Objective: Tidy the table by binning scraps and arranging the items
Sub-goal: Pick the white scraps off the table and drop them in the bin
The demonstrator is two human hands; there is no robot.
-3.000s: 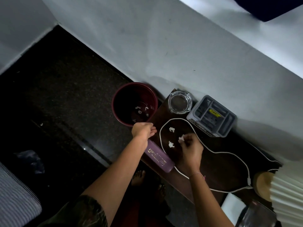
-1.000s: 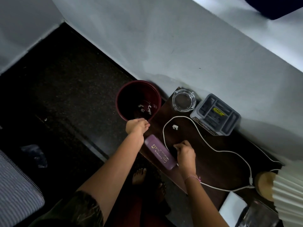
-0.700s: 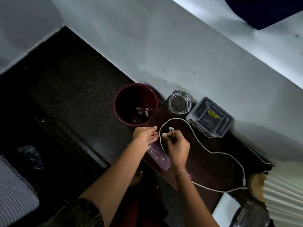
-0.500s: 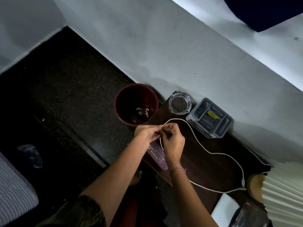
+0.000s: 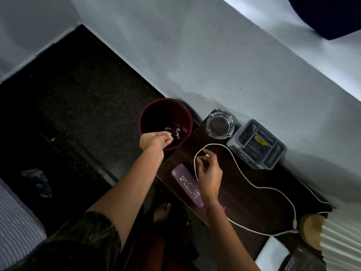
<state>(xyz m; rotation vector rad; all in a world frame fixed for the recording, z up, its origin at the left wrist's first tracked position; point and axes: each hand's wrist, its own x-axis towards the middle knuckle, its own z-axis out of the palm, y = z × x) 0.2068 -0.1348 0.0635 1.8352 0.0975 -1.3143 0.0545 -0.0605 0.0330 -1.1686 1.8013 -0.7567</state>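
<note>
White paper scraps (image 5: 172, 132) lie at the bottom of the dark red bin (image 5: 154, 108), directly under the left hand's fingertips. Left hand (image 5: 155, 141) extends over the near rim of the bin, fingers spread loosely, holding nothing visible. Right hand (image 5: 209, 173) hovers above the dark table (image 5: 254, 202), fingers curled, pinching a small white scrap (image 5: 207, 155) at the tips. White cable (image 5: 242, 173) loops around that hand. Purple bottle (image 5: 185, 184) lies flat between the wrists. Glass ashtray (image 5: 220, 125) and grey organiser tray (image 5: 256, 144) sit beyond the right hand.
</note>
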